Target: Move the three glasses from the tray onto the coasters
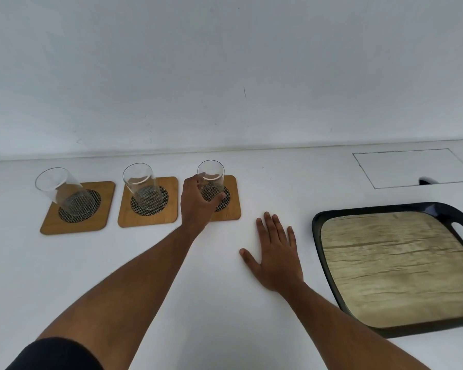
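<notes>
Left hand gripped clear cylindrical glass on square wooden coaster; right hand lay flat, fingers spread, on table.

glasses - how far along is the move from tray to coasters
Nearly finished. The left glass and middle glass stand on their coasters, and the tray holds nothing. The left hand grips the third glass on the right coaster; only letting go remains. The right hand lies flat on the table.

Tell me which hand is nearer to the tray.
Right. The right hand lies flat on the counter just left of the tray, not touching it. The left hand is farther left, its grip around the glass on the nearest coaster.
</notes>
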`<state>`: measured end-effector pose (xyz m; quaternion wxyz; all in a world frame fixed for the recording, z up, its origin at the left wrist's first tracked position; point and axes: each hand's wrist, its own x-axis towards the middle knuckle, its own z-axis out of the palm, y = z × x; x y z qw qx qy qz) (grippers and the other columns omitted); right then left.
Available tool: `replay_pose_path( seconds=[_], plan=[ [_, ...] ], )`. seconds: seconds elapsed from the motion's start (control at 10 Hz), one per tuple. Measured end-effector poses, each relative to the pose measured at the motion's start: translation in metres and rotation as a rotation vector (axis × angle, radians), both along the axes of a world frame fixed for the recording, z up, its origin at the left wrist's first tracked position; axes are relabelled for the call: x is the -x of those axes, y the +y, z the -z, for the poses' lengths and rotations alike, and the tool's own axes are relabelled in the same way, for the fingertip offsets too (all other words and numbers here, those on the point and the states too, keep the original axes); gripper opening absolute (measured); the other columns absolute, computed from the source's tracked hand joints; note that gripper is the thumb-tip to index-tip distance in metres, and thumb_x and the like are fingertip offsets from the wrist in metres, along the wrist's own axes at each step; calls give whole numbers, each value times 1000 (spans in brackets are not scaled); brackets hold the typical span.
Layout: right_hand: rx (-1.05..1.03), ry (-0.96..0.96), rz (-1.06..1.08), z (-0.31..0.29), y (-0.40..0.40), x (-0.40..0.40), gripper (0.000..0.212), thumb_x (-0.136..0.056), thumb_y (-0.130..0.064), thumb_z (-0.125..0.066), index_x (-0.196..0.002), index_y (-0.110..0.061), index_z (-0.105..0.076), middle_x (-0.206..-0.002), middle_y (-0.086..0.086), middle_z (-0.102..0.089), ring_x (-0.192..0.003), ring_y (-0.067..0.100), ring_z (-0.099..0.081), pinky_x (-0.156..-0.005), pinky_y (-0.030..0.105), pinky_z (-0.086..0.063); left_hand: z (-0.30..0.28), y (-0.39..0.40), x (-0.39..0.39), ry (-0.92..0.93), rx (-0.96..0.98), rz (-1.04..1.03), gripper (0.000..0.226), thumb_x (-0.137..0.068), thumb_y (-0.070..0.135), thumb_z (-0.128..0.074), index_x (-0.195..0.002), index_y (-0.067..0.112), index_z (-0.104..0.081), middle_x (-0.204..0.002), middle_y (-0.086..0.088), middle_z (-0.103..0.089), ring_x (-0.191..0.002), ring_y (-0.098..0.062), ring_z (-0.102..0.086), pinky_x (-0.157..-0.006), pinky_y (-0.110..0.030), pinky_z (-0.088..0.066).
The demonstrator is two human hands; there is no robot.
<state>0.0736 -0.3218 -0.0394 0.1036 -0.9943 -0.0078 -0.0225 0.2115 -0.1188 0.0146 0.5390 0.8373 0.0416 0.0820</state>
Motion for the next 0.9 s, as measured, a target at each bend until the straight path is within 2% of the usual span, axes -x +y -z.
replay_pose_path(
  seconds=[0.2,0.3,0.6,0.7,0.8,0.9],
  plan=[
    [10,15,2,-2,-1,-1,91,-98,-80,-23,-169,-23,-14,-180,0,-2,-166,17,5,-133,54,-8,0,-2,-1,0,-24,15,72,-69,32,-92,-129,18,-54,-128,-1,-59,-112,-13,-60,-91,-25,-46],
    [15,21,2,-2,0,0,92,-98,-80,-22,-169,-23,-12,-180,-1,0,-166,17,7,-133,54,-6,0,-2,0,-3,-34,18,72,-70,33,-92,-129,18,-53,-128,-1,-58,-113,-15,-60,-94,-30,-49],
    [3,10,9,0,0,0,91,-98,-79,-26,-169,-23,-15,-180,0,-5,-166,17,3,-133,54,-8,6,-1,0,40,2,67,75,-68,29,-93,-127,15,-50,-124,-1,-55,-114,-17,-56,-93,-24,-43],
    [13,15,7,-1,0,0,91,-98,-79,-26,-169,-23,-15,-180,0,-5,-166,18,2,-133,55,-9,5,1,7,75,-42,105,78,-66,29,-93,-126,10,-47,-125,-6,-54,-115,-22,-55,-92,-28,-44],
    [18,6,8,-1,0,0,91,-98,-79,-26,-169,-23,-15,-180,1,-6,-166,19,1,-133,55,-9,4,3,10,106,-30,135,86,-67,28,-93,-134,8,-43,-133,-11,-53,-123,-26,-54,-105,-43,-48],
    [2,11,9,-2,0,-2,92,-97,-79,-25,-168,-22,-16,-179,1,-8,-166,19,0,-133,55,-8,1,5,29,106,-36,130,83,-71,28,-90,-139,13,-45,-134,-10,-53,-125,-23,-52,-109,-43,-46]
  ],
)
